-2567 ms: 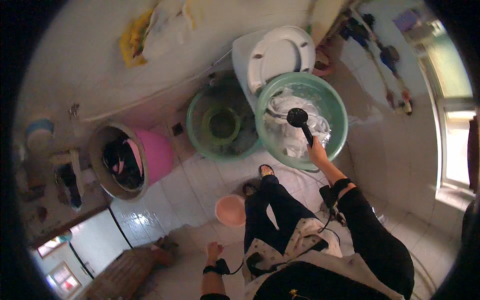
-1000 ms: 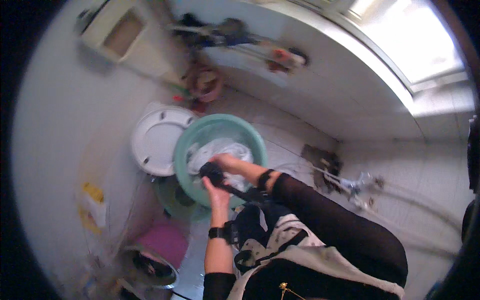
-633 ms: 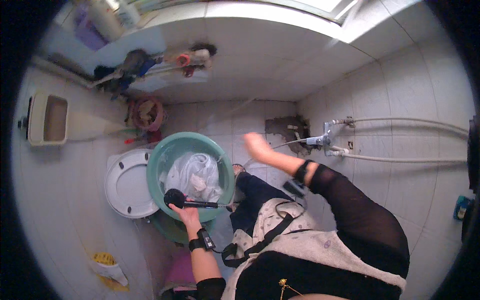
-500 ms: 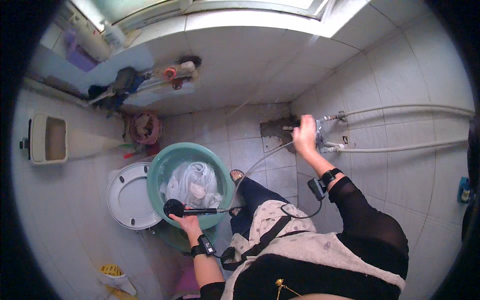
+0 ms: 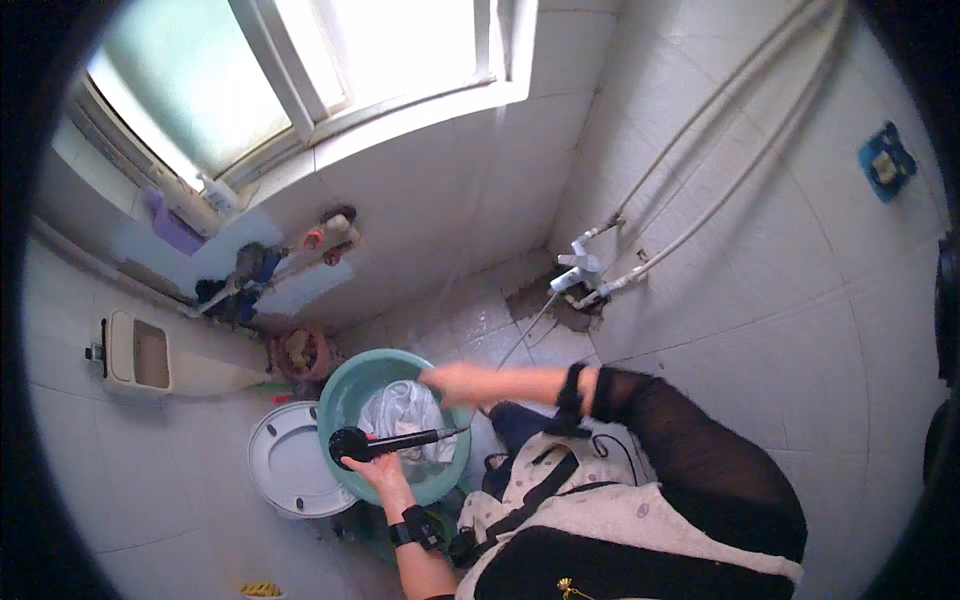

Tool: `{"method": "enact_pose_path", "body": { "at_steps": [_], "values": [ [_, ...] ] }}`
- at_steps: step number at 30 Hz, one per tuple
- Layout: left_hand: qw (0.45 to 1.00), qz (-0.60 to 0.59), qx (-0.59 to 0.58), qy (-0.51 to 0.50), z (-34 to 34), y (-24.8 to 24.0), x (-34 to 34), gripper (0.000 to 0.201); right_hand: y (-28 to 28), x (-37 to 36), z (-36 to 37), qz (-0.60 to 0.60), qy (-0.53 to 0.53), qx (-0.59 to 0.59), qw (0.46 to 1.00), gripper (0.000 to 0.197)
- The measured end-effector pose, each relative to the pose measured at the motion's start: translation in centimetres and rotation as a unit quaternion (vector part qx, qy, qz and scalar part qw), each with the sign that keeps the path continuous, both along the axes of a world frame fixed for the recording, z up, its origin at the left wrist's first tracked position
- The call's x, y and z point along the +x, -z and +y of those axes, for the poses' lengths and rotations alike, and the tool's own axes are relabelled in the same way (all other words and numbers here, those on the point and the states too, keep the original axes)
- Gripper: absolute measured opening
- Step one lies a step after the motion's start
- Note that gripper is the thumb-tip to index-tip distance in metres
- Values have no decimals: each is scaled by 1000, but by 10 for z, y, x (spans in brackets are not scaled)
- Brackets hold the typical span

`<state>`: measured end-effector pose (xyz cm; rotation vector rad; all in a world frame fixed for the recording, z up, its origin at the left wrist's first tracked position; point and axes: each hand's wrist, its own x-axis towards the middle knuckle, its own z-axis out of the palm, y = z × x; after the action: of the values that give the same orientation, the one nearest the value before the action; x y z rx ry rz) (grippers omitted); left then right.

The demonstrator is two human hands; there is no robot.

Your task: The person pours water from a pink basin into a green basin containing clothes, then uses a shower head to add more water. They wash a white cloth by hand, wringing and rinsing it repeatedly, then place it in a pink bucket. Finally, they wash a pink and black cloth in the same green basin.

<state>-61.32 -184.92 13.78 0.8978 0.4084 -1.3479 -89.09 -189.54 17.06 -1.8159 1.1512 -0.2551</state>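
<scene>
Left hand (image 5: 372,468) clenched round black shower head (image 5: 349,442) over green basin (image 5: 345,395), right hand (image 5: 452,383) at basin's far rim, grip unclear, white laundry (image 5: 400,415) inside, toilet lid (image 5: 285,470) left of basin, wall tap (image 5: 578,275) beyond.

One view only here, a wide fisheye worn on the head, and it looks steeply down the person's own front into a small tiled bathroom. The chest and both forearms come in from the lower edge, close under the lens. The green basin (image 5: 392,428) sits near the middle left, the left hand (image 5: 372,468) and right hand (image 5: 452,381) over it at arm's reach, the white toilet lid (image 5: 288,473) just beside it. Up top, the view catches the window (image 5: 300,70) and the wall pipes (image 5: 700,190), well further off (straight edges bow toward the dark rim). The floor corner by the tap (image 5: 578,275) looks murky, probably wet tile. No second view shares the scene.
</scene>
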Motion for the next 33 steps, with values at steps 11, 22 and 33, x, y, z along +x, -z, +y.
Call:
{"method": "enact_pose_path", "body": {
  "at_steps": [11, 22, 33],
  "values": [
    [952, -57, -136, 268, 30, -89, -59, 59, -52, 23, 84, 157, 185, -298, 923, 39],
    [883, -172, -123, 420, 112, 23, 138, 26, -338, -281, 147, 68, 421, -542, 724, 32],
    [754, -462, -231, 406, 137, -7, 118, 14, -581, -422, 217, 287, 560, -428, 648, 38]
  ]
}}
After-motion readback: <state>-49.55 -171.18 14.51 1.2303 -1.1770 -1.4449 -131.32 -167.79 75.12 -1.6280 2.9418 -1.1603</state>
